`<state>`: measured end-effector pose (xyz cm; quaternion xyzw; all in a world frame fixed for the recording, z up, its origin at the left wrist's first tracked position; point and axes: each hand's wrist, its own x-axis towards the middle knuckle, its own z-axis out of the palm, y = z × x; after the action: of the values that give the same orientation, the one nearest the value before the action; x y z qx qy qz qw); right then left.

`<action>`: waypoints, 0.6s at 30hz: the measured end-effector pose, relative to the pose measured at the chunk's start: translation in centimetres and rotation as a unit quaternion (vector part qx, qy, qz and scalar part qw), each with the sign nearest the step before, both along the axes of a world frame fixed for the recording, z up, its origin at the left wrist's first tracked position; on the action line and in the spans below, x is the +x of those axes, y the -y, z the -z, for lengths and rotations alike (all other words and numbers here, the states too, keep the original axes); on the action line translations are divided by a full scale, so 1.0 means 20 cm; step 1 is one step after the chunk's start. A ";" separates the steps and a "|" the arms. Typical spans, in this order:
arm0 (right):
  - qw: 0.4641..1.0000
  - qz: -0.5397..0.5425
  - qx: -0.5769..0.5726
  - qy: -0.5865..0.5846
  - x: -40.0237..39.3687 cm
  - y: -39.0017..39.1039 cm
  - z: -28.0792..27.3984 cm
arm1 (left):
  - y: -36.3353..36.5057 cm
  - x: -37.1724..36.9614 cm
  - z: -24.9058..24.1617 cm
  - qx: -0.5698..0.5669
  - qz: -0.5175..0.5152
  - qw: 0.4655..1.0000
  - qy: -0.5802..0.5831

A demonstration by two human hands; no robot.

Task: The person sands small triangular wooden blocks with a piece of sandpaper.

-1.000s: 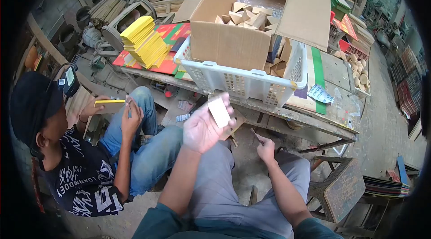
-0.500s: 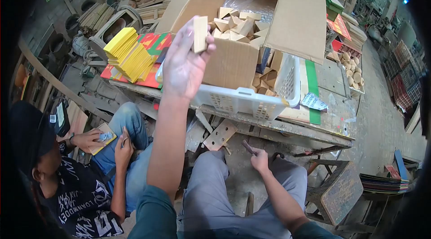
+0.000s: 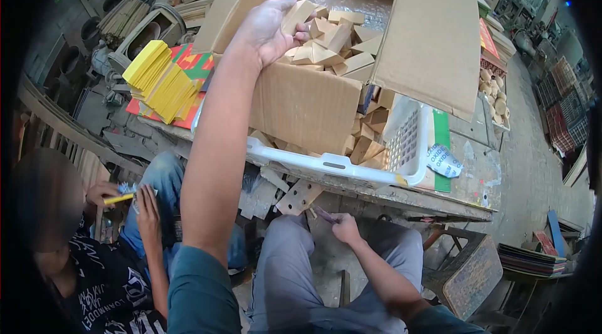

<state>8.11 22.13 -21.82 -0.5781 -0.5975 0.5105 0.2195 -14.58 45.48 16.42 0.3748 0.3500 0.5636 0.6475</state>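
Wooden block (image 3: 297, 15) held over the open cardboard box (image 3: 304, 102), at the loose blocks (image 3: 342, 39).
The left hand (image 3: 266, 31) reaches past the box's near wall with its fingers closed in a narrow hold around the block; whether the block touches the pile cannot be told. The step looks like placing by hand: from this hold, a release would call for lowering the block onto a stable gap and opening the fingers gently, since the pile is uneven. The box sits in a white basket (image 3: 367, 173) on the surface (image 3: 470, 168). Low between the knees, the right hand (image 3: 346, 229) grips a thin dark strip (image 3: 324, 214), its exact kind unclear. A co-worker at the left holds a yellow-edged piece (image 3: 119, 198).
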 end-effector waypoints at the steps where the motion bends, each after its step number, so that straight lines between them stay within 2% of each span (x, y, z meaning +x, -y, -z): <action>1: 1.000 -0.006 0.001 0.001 -0.01 0.00 -0.01 | 0.00 0.00 0.00 0.000 0.020 1.000 0.005; 5: 0.999 -0.025 0.004 0.033 -0.01 0.00 -0.04 | 0.01 -0.05 0.02 -0.020 0.027 0.999 0.034; 12: 0.999 -0.024 -0.005 0.047 0.03 0.02 -0.04 | 0.11 0.01 0.01 -0.010 -0.039 0.999 0.003; 18: 0.998 -0.009 0.000 0.057 0.06 0.02 -0.05 | 0.10 -0.03 0.02 -0.008 0.053 0.996 0.075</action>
<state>9.25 21.71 -20.81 -0.6004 -0.6146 0.4786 0.1807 -15.22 43.57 16.05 0.3441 0.2847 0.5525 0.7037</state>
